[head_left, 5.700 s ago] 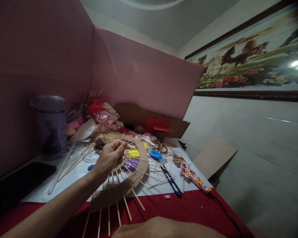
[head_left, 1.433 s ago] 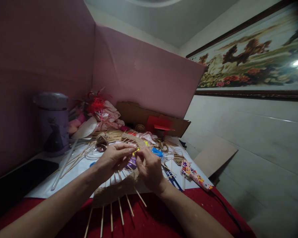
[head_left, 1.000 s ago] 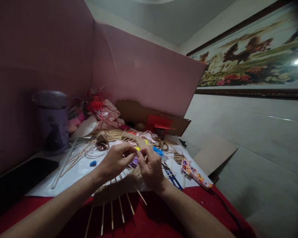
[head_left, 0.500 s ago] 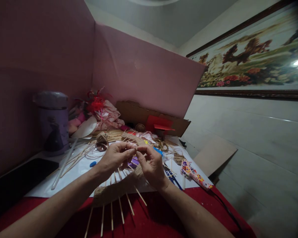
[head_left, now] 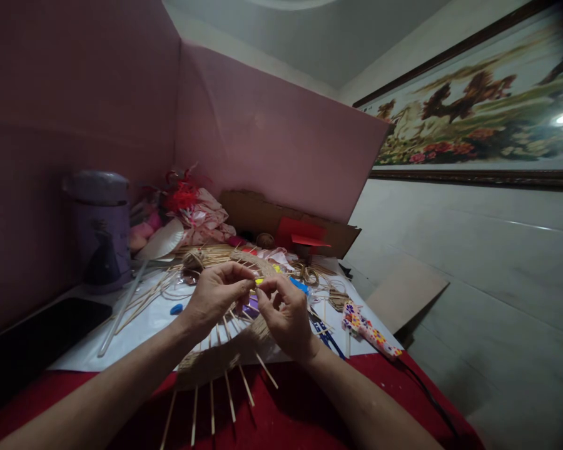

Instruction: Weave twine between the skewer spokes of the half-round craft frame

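Note:
My left hand and my right hand meet fingertip to fingertip at mid-view. Each pinches thumb against finger; whatever lies between them is too small to make out. Below them rests a curved band of twine weaving, with thin wooden sticks poking out through it toward me. Its far side shows behind my fingers. A purple thing sits inside the curve, partly covered by my hands.
At left stand a purple tumbler and a dark phone-like slab. Blue-handled scissors and a flowered glue gun with its cord lie right. More sticks, a blue lump and cardboard are behind.
My fingertips have drawn slightly apart and turned a little, still pinched at the same spot. The woven band and the things around it stay put.

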Action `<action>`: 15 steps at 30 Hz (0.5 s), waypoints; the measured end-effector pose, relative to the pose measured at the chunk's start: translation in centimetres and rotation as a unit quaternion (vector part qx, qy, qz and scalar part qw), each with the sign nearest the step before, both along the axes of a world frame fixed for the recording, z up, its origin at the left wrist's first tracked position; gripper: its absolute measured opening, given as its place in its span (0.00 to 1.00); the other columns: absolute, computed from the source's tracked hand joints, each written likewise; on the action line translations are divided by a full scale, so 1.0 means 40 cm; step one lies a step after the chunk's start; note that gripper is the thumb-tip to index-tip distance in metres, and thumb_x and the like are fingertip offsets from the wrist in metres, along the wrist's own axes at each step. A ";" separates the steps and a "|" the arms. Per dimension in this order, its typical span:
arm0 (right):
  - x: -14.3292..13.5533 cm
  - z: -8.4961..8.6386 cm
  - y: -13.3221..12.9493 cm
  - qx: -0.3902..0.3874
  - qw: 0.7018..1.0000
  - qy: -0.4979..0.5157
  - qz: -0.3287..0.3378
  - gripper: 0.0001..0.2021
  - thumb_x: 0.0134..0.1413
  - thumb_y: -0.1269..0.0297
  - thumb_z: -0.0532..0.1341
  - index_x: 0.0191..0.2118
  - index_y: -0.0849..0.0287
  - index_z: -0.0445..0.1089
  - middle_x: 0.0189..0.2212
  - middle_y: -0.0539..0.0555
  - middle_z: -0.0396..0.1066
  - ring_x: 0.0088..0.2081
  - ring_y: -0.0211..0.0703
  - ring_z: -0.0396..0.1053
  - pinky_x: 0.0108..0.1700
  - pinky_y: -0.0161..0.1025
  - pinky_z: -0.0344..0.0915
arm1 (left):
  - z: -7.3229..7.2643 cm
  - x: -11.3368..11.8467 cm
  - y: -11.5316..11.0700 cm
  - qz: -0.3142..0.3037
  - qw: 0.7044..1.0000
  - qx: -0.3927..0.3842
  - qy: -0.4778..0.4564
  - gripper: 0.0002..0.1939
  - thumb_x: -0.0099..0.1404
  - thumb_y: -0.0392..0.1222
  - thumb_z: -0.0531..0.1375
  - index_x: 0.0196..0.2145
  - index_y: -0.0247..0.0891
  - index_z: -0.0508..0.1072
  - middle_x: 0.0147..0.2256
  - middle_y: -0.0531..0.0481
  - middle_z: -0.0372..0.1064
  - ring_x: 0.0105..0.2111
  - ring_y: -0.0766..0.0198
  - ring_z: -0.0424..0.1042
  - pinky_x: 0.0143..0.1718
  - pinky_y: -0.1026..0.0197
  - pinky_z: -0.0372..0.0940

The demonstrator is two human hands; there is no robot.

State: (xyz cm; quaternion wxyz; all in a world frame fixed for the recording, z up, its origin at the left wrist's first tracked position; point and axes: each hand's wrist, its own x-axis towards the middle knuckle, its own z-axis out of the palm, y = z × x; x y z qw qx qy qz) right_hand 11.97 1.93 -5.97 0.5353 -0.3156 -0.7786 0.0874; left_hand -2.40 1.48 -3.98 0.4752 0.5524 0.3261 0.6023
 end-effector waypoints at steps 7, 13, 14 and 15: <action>0.004 -0.005 0.008 0.023 0.999 -0.018 -0.026 0.03 0.53 0.70 0.55 0.32 0.60 0.65 0.27 0.50 0.65 0.28 0.37 0.63 0.30 0.35 0.60 | 0.000 -0.001 0.003 0.037 0.990 0.065 0.117 0.07 0.51 0.39 0.62 0.28 0.33 0.73 0.17 0.54 0.66 0.16 0.70 0.62 0.17 0.66 0.58; 0.008 -0.005 0.008 0.035 0.998 -0.043 -0.041 0.05 0.54 0.70 0.53 0.35 0.59 0.65 0.29 0.51 0.67 0.28 0.37 0.64 0.29 0.34 0.60 | -0.004 -0.017 0.007 0.106 0.929 0.222 0.278 0.05 0.56 0.35 0.57 0.29 0.35 0.73 0.29 0.47 0.72 0.29 0.64 0.68 0.32 0.62 0.61; 0.008 -0.005 0.008 0.041 0.997 -0.044 -0.048 0.05 0.54 0.70 0.53 0.35 0.59 0.65 0.29 0.51 0.66 0.28 0.37 0.64 0.29 0.35 0.60 | -0.005 -0.019 0.008 0.115 0.913 0.243 0.306 0.05 0.57 0.34 0.56 0.29 0.35 0.73 0.29 0.48 0.71 0.29 0.64 0.67 0.32 0.62 0.61; 0.008 -0.005 0.008 0.045 0.996 -0.046 -0.056 0.05 0.54 0.70 0.53 0.35 0.59 0.65 0.28 0.52 0.66 0.28 0.38 0.64 0.29 0.35 0.60 | -0.005 -0.019 0.009 0.122 0.900 0.259 0.329 0.06 0.57 0.33 0.55 0.29 0.36 0.72 0.28 0.48 0.71 0.28 0.65 0.66 0.31 0.62 0.60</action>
